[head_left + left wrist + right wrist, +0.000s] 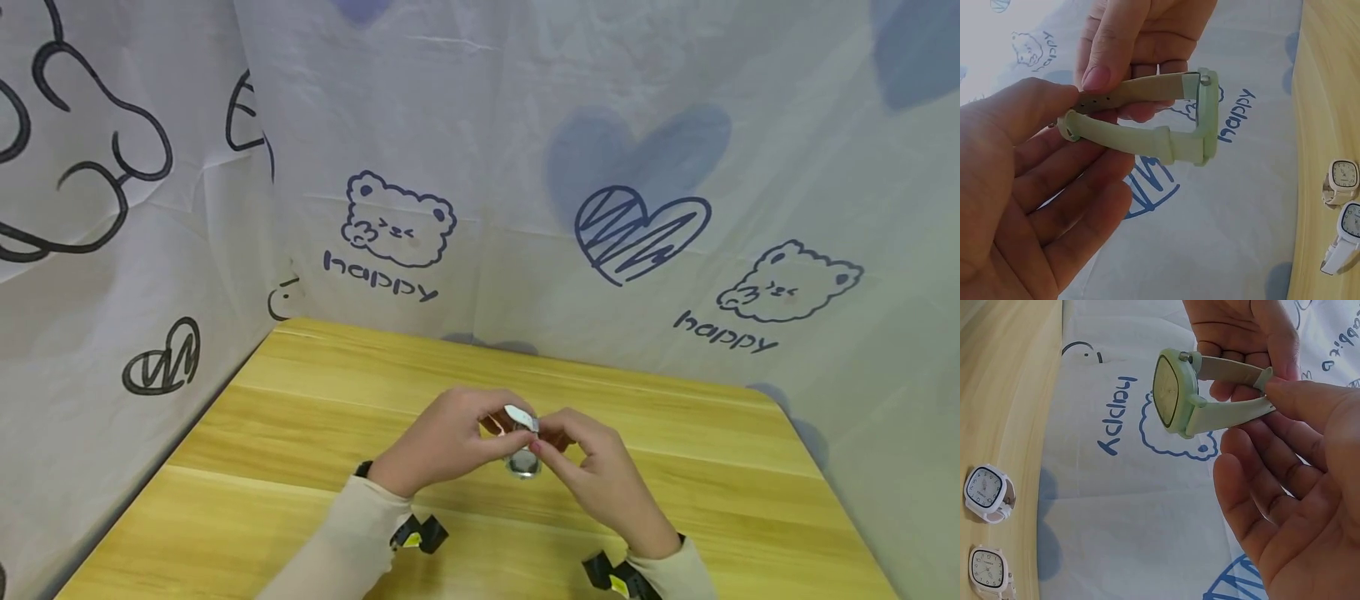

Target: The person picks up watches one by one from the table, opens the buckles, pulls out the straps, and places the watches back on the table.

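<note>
A pale green wristwatch (522,461) is held above the table between both hands, its strap bent into a loop. In the left wrist view, the left hand (1022,181) pinches the strap ends by the buckle (1070,125), thumb on top. The thumb of the right hand (1138,37) presses on the strap's brown inner side, near its holes. The right wrist view shows the square watch face (1168,394) turned sideways, its crown at the edge. There the right hand (1297,469) has thumb and forefinger at the strap tips, the other fingers loosely bent below.
Two more square watches lie on the wooden table: a whitish one (985,486) and a pinkish-white one (988,570) beside it. The table (262,433) meets a white cloth (495,275) printed with bears and hearts at the back and left.
</note>
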A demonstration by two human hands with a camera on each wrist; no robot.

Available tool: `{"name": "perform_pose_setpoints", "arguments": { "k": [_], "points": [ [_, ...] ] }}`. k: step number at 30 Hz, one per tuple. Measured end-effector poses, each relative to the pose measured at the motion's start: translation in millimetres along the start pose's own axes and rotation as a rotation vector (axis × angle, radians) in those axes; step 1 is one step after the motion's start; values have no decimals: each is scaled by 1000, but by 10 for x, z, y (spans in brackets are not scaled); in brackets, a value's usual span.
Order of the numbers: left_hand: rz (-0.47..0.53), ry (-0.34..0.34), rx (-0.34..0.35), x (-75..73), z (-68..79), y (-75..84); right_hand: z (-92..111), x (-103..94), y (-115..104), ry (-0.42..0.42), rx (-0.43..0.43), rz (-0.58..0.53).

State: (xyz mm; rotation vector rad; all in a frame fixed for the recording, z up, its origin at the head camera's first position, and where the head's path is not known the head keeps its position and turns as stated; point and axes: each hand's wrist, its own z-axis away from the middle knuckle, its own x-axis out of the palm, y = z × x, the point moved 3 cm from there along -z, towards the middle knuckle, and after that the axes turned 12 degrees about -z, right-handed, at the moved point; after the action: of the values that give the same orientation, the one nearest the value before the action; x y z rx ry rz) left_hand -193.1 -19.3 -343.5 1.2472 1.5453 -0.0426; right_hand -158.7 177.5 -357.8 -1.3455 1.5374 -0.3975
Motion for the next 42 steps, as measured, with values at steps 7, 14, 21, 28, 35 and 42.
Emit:
{"name": "perform_pose_setpoints", "arguments": {
  "k": [7,14,21,28,35,42],
  "points": [
    [-42,35,38,-22,2,-4,1,-1,-1,-8,-28,4],
    [0,62,33,-68,10,-14,-5,-4,-11,-10,-27,12],
    [10,48,53,-63,0,12,14,-2,6,23,-48,13],
    [-31,36,54,-33,-4,33,11,-7,6,48,-57,27],
    [-49,35,52,-14,0,16,9,2,20,32,-41,29],
    [-74,39,48,1,1,3,12,1,49,24,-43,15]
  ]
}}
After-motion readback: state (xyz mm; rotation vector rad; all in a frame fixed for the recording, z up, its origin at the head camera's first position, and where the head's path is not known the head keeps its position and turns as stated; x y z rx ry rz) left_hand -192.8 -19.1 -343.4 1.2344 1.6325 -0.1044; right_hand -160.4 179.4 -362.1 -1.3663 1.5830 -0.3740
